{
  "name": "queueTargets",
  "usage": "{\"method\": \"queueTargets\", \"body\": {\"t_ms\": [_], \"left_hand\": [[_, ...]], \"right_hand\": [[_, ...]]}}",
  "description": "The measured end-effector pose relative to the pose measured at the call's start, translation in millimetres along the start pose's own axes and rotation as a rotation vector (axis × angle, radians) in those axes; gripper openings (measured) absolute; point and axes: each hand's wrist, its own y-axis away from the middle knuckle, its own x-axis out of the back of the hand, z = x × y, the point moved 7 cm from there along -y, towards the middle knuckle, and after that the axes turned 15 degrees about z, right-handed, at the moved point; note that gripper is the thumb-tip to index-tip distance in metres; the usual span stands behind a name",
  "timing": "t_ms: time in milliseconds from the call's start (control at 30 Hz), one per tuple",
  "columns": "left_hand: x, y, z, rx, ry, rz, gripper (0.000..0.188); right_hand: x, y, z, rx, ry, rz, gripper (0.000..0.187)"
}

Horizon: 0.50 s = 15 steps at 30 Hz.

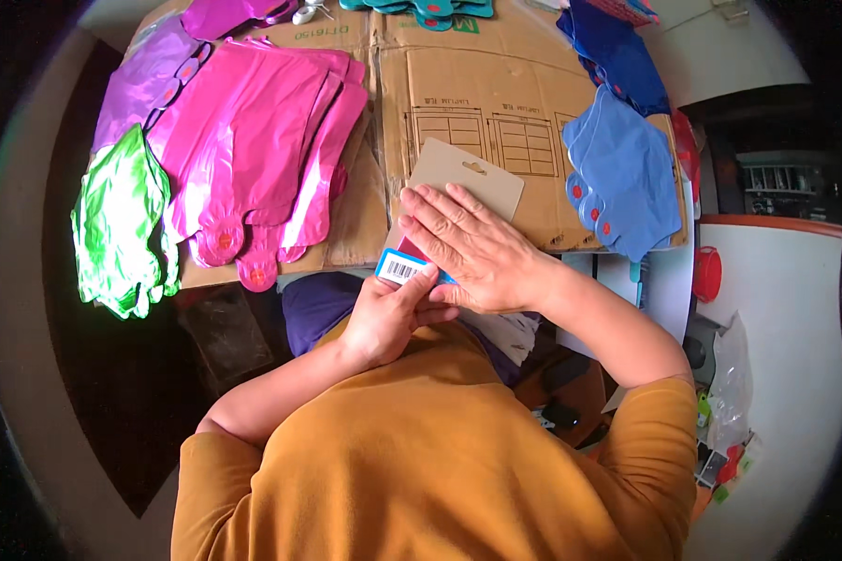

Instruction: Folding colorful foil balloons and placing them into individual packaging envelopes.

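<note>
Just over the front edge of the cardboard, a beige hang card (pixel 451 166) with a shaped hanging slot lies tilted. At its near end is a blue-edged white barcode label (pixel 404 268), with a strip of dark pink beside it. My left hand (pixel 384 318) pinches this labelled end between thumb and fingers. Across the card's middle rests my right hand (pixel 482 254), palm down with fingers stretched out, hiding much of it. The right thumb is close to the left fingertips.
Flattened cardboard (pixel 421 75) covers the table. Pink foil balloons (pixel 253 140) overlap at left, beside green (pixel 117 224) and purple ones (pixel 145 79). Light blue (pixel 627 168) and dark blue ones (pixel 617 56) lie along the right edge. A red container (pixel 708 274) stands farther right.
</note>
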Motion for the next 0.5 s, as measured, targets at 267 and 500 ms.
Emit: {"method": "queueTargets", "body": {"t_ms": [267,500], "left_hand": [[-0.8,-0.1,0.0,-0.056,-0.025,0.036,0.020],[-3.9,6.5,-1.0,-0.066,-0.060,0.080,0.021]], "right_hand": [[32.0,-9.4,23.9,-0.171,-0.281,0.154,0.062],[96.1,4.4,66.4,-0.417,-0.299,0.398,0.031]]}}
